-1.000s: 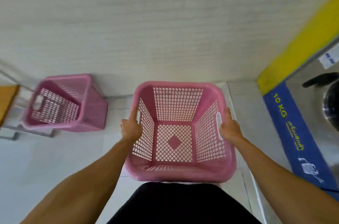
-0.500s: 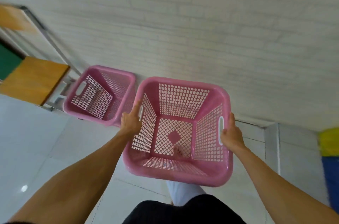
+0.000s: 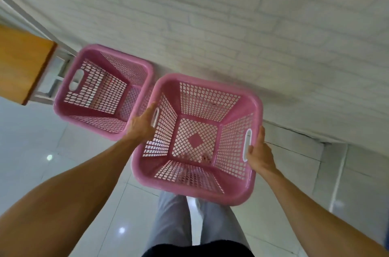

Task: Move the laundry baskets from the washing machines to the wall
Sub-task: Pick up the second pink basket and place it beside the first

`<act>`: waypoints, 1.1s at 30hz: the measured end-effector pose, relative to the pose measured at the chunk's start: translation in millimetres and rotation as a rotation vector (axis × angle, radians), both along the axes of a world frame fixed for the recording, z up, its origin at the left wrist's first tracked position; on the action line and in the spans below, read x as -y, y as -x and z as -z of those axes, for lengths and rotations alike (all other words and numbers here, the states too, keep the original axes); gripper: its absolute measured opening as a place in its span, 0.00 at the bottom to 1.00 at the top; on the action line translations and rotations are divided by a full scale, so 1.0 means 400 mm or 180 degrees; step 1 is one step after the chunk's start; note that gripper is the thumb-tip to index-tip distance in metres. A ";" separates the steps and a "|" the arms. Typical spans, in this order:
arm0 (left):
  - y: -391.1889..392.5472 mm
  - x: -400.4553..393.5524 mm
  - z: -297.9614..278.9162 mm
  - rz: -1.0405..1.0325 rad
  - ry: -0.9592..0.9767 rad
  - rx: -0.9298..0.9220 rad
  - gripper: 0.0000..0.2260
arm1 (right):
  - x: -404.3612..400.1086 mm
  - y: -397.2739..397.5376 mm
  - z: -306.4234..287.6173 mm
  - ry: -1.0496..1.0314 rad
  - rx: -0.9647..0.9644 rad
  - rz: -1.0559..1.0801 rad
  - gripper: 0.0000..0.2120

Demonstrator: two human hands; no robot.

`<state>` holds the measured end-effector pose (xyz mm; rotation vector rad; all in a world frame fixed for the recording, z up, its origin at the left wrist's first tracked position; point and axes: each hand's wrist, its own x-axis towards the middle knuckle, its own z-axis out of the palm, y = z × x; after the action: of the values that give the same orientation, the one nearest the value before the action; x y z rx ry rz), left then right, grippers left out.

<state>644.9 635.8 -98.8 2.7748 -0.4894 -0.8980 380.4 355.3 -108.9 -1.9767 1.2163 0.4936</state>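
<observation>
— So, what are the hands doing?

— Both hold one pink basket. The left hand is on its left rim, at about nine o'clock, next to the white handle hole. The fingers are curled over the rim and pressed on it.

— And the other hand?

— The right hand is on the right rim, at about three o'clock. It is closed on the edge just outside the handle hole there. The thumb side lies along the rim.

— Is the basket on the floor?

— I cannot tell for sure. It is tipped a bit, with its far side close to the wall at twelve o'clock. You can see the person's grey legs under it at six o'clock, and toes show through the holes in the bottom.

— Is anything in it?

— No clothes. Just the net bottom with a pink diamond in the middle.

— What is that at ten o'clock?

— A second basket, pink too. It sits on the floor by the wall, tipped so its open top faces us. Its right edge is just beside the held basket, near the left hand. I cannot tell if they touch.

— And farther left?

— A brown board at nine o'clock, with a grey frame under it.
</observation>
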 end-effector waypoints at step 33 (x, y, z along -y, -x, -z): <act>0.037 0.123 0.135 -0.0306 0.0403 -0.0477 0.32 | -0.126 -0.133 0.105 0.0169 -0.1061 -0.0532 0.19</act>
<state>629.9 586.8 -153.0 2.5703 -0.3712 -1.0063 433.5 405.7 -151.0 -2.1093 1.2771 0.9131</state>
